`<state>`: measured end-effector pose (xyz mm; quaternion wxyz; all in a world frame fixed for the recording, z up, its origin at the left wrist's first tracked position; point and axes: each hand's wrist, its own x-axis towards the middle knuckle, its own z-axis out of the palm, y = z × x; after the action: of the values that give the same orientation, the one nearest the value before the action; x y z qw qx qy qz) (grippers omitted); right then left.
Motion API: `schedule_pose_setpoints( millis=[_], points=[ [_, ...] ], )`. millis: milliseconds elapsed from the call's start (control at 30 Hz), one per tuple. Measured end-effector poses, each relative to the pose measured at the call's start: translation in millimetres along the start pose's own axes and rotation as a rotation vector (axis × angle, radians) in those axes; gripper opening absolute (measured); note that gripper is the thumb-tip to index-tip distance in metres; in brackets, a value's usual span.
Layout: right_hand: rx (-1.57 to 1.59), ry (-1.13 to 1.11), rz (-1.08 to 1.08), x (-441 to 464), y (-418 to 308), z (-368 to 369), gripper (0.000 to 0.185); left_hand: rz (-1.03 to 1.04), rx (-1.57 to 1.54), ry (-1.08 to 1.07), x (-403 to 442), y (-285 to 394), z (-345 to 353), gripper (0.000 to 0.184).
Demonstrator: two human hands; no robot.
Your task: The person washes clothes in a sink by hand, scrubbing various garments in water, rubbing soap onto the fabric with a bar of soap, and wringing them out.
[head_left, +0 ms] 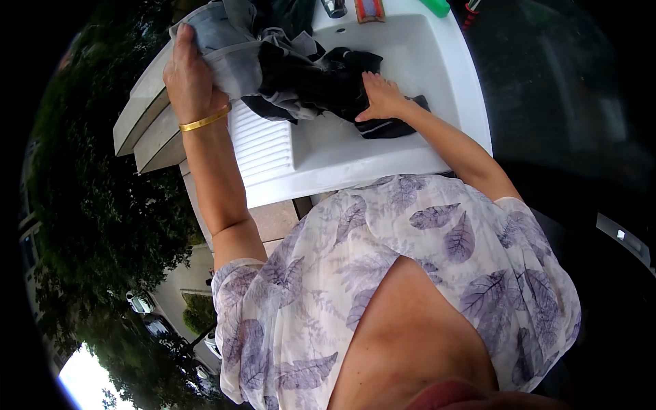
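My left hand [189, 78], with a gold bangle at the wrist, grips a translucent grey-white basin [236, 67], tilted over the left side of a white sink [437, 158]. Dark wet clothes [307, 78] stretch from the basin's mouth into the sink bowl. On the right end of these clothes lies my right hand [383, 97], its fingers spread and palm down. The thumb points toward the left over the black cloth. What the basin holds inside is partly hidden.
A ribbed washboard [263, 147] forms the sink's left part. Along the far edge are a glass [334, 7], an orange-edged packet [370, 10] and a green object [436, 7]. A stone ledge [147, 113] borders the left side.
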<state>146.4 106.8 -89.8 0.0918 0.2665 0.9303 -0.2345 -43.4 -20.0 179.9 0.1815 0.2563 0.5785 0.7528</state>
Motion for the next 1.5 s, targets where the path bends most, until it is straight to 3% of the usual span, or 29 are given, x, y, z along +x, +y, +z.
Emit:
schedule_pose_setpoints(
  millis=[100, 200, 300, 433, 500, 567, 633, 700, 767, 833, 900, 967, 1033, 1100, 1167, 1300, 1433, 1500],
  points=[
    [0.276, 0.093, -0.026, 26.6, -24.1, 37.3, 0.117, -0.014, -0.104, 0.041, -3.5, 26.3, 5.1, 0.036],
    [0.685, 0.358, -0.174, 29.6, -26.1, 53.3, 0.110, 0.035, -0.150, 0.080, -9.9, 50.6, 15.4, 0.033],
    [0.516, 0.025, -0.109, 32.8, -28.1, 38.0, 0.100, 0.091, -0.117, 0.104, -6.9, 55.3, 4.4, 0.030],
    [0.329, -0.097, 0.091, 11.1, -4.5, 9.3, 0.059, 0.167, 0.081, 0.145, 5.1, 39.1, -25.7, 0.034],
    [0.252, 0.148, 0.125, -10.9, 21.3, 4.9, 0.043, 0.150, 0.159, 0.100, 14.4, 18.5, -50.0, 0.032],
    [0.409, 0.133, 0.201, -35.6, 37.0, -30.1, 0.040, 0.101, 0.167, 0.062, 12.8, -15.7, -60.8, 0.032],
    [0.382, 0.318, 0.137, -54.4, 36.6, -62.8, 0.031, -0.043, 0.133, 0.053, 5.9, -48.6, -55.4, 0.030],
    [0.361, 0.532, -0.069, -60.3, 34.5, -83.5, 0.027, -0.115, 0.184, 0.007, 1.5, -79.0, -51.0, 0.030],
    [0.453, 0.619, -0.166, -66.6, 27.4, -108.0, 0.025, -0.154, 0.284, -0.027, 9.3, -110.2, -53.3, 0.034],
    [0.664, 0.573, -0.145, -81.1, 13.9, -135.0, 0.024, 0.017, 0.538, -0.016, 16.0, -138.8, -55.3, 0.039],
    [0.705, 0.642, -0.190, -92.0, 2.4, -155.4, 0.025, -0.024, 0.981, -0.143, 39.2, -169.8, -72.1, 0.049],
    [0.586, 0.762, -0.219, -94.0, -5.5, -176.6, 0.017, 0.015, 1.299, -0.271, 41.5, -174.5, -76.9, 0.064],
    [0.336, 0.697, -0.257, -105.0, -16.7, -193.8, 0.014, 0.161, 1.487, -0.394, 13.0, -163.0, -63.7, 0.083],
    [0.157, 0.648, -0.300, -107.1, -19.1, -192.1, 0.017, 0.326, 1.298, -0.662, -12.8, -148.9, -35.5, 0.097],
    [0.046, 0.628, -0.374, -100.7, -20.7, -183.2, 0.022, 0.396, 0.750, -0.874, -38.5, -124.0, 4.6, 0.108],
    [0.066, 0.659, -0.479, -85.4, -33.8, -187.0, 0.015, 0.512, 0.648, -0.828, -67.8, -132.5, 60.1, 0.116],
    [-0.015, 0.673, -0.523, -92.3, -40.6, -192.6, 0.014, 0.349, 0.376, -0.748, -80.5, -147.8, 78.2, 0.099],
    [-0.017, 0.670, -0.525, -98.7, -46.7, -194.7, 0.012, 0.168, 0.412, -0.737, -89.5, -145.3, 78.5, 0.083]
  ],
)
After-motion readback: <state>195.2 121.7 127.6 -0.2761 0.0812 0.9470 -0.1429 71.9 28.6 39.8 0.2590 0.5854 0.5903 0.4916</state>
